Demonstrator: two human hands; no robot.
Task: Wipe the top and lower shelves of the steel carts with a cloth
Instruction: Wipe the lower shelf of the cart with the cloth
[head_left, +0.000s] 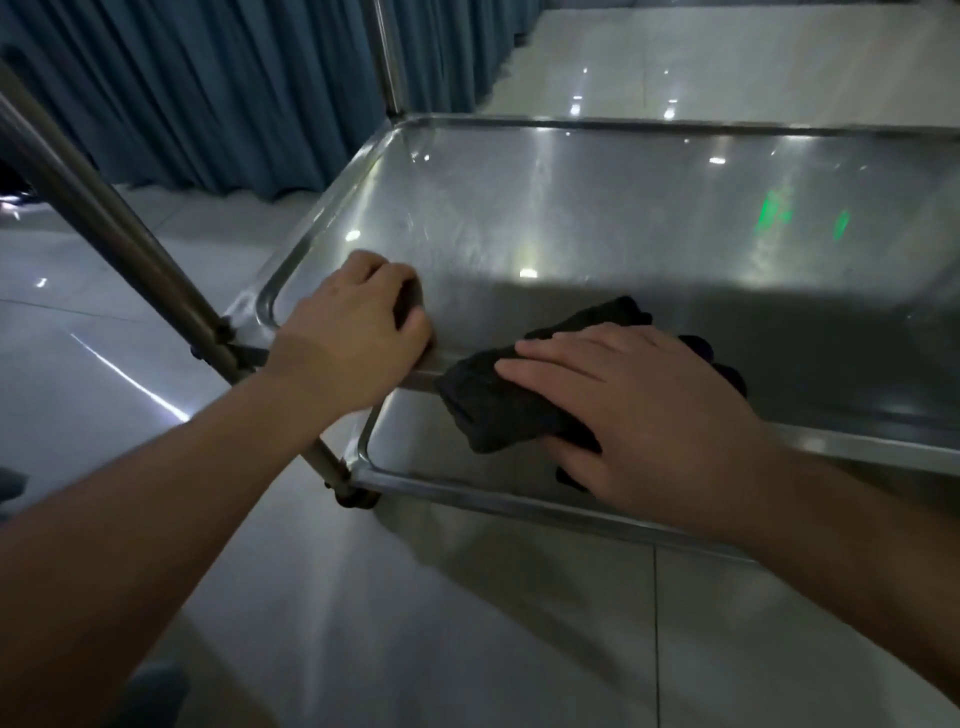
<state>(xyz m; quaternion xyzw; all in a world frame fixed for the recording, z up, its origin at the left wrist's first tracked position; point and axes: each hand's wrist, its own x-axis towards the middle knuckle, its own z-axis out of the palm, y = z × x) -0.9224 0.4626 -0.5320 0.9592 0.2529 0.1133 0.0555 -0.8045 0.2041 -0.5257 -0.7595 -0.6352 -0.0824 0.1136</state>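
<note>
Left hand (358, 327) curled over the near rim of the cart's top shelf (597, 208), fingers gripping the edge close to the corner. Right hand (639, 405) lies flat, fingers straight, pressing a bunched black cloth (493, 410) against the same near rim. Lower shelf (415, 441) visible beneath.

The scene is dim and bluish. Small white glints of overhead lamps and a green reflection dot the steel top shelf (597, 208), brightest toward its far edge; its near edge lies in broad shadow. The floor (130, 384) shows a bright streak. Straight rails bow near the frame's edges. Detail looks slightly soft, perhaps from motion.
</note>
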